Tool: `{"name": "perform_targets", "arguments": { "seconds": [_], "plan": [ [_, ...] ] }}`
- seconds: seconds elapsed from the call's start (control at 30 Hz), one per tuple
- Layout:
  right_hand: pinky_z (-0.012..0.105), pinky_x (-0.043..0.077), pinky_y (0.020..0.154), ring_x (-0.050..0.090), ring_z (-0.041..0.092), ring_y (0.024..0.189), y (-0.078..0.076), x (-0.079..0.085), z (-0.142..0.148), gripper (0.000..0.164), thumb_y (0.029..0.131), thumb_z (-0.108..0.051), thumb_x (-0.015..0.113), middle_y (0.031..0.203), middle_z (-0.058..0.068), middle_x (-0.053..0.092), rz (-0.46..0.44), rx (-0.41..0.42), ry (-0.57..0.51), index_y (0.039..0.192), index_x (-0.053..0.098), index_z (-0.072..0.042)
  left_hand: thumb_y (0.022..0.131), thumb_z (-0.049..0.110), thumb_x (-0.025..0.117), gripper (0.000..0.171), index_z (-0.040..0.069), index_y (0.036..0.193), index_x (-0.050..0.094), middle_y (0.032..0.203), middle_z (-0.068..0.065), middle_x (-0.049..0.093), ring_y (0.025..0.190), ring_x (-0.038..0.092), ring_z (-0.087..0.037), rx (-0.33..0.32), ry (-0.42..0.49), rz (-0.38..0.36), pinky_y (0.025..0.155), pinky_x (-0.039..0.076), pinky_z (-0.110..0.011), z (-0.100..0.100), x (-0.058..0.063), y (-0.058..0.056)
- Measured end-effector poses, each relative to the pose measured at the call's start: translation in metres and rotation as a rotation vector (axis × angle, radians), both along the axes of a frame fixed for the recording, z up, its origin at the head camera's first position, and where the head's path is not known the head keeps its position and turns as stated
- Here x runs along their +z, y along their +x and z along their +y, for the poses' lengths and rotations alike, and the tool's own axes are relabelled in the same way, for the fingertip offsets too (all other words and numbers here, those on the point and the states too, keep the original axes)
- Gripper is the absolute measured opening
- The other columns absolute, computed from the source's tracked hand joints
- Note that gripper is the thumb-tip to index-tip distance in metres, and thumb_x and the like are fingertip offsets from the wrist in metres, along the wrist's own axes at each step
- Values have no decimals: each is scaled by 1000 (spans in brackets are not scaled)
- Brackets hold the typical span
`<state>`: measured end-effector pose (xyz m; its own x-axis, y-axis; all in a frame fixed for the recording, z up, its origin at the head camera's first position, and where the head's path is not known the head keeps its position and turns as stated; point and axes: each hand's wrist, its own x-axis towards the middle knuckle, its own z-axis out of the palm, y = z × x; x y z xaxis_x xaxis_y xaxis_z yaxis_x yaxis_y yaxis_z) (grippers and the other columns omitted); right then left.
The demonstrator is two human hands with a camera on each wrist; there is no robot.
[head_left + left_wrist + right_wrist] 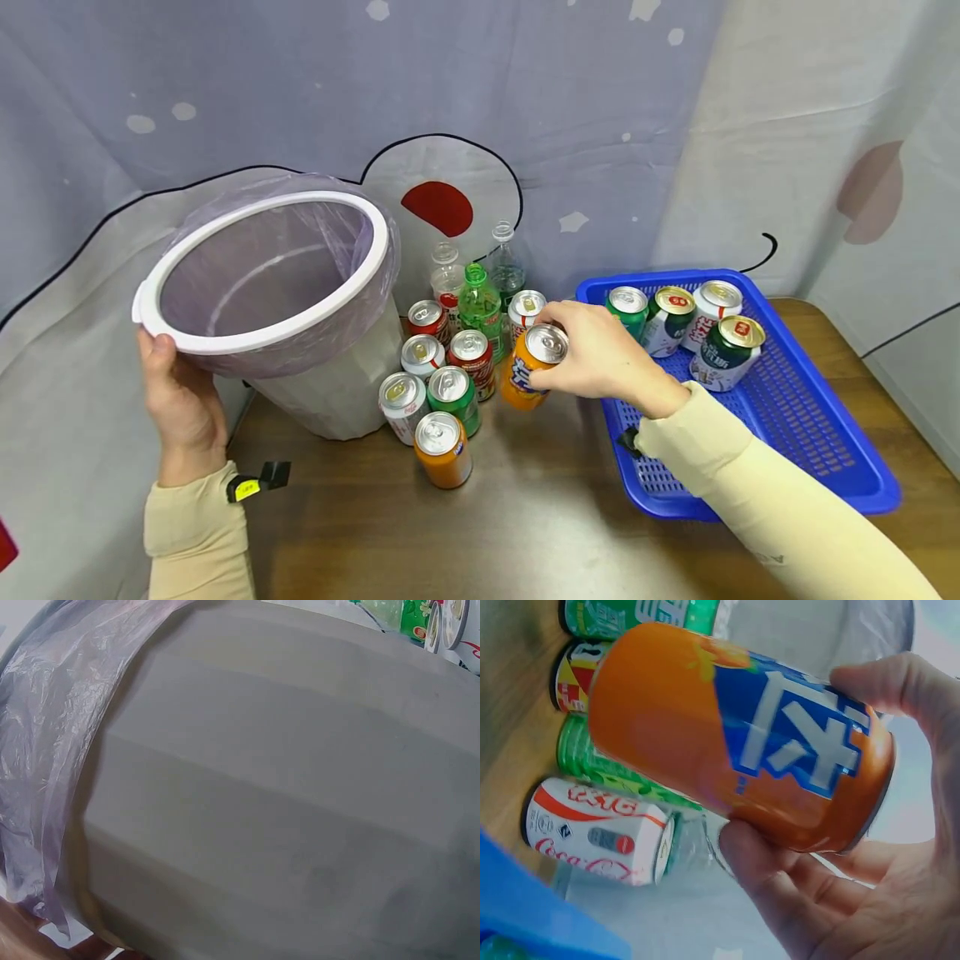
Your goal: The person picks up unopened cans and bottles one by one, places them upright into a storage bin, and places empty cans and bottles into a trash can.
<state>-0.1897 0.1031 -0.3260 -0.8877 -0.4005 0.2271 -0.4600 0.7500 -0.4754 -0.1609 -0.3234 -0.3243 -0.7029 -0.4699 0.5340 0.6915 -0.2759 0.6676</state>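
Observation:
My right hand [596,350] pinches an orange soda can [522,379] near its top, thumb on one side and fingers on the other. In the right wrist view this orange can [705,735] fills the middle, its blue and white lettering facing the camera. My left hand [183,400] grips the white rim [277,343] of a grey trash bin [345,400], which leans toward me. A thin purple bag lines the bin [262,780] and hangs over its edge. Between bin and right hand stand several cans, among them another orange can [444,454] at the front and a green can [455,398].
Behind the cans stand a green bottle [480,308] and two clear bottles, one of them a taller bottle [506,262]. To the right, a blue plastic basket [810,433] holds several cans at its far end. A patterned curtain [585,108] hangs behind the wooden table [420,542].

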Motion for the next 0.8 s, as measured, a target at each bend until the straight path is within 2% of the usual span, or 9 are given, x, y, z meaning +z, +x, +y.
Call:
{"name": "perform_targets", "arguments": {
  "seconds": [0.17,0.37,0.47,0.63,0.8],
  "plan": [
    [34,49,75,59,17,85,4,7,19,49,61,-35,81,95,-5,65,45,-58,-83,104,64,-19,84,22,53,61,4,141,43,141,-23,41,129,36,-34,5,-1,-3,105,19,-43,-1,0,0],
    [36,48,73,60,19,85,8,7,43,47,64,-27,81,98,-1,67,101,-164,-159,106,64,-16,83,22,54,62,3,141,43,141,-23,41,130,35,-33,-1,0,3,106,18,-42,0,0,0],
    [36,46,74,59,21,87,12,7,56,47,66,-24,81,101,2,67,104,-205,-178,109,64,-15,83,22,54,62,3,141,43,141,-23,41,129,36,-33,1,-1,2,106,19,-42,0,0,0],
    [36,49,69,62,24,85,16,7,80,48,67,-21,81,103,7,66,90,-252,-200,111,63,-13,83,23,54,61,3,140,43,140,-24,41,128,36,-34,9,4,1,105,20,-43,-1,-1,0],
    [38,49,68,61,26,86,16,0,103,48,67,-24,83,103,9,66,96,-327,-171,110,63,-12,83,23,54,61,3,140,43,141,-23,41,129,36,-33,4,6,1,106,20,-43,-1,-1,0]
  ]
}}
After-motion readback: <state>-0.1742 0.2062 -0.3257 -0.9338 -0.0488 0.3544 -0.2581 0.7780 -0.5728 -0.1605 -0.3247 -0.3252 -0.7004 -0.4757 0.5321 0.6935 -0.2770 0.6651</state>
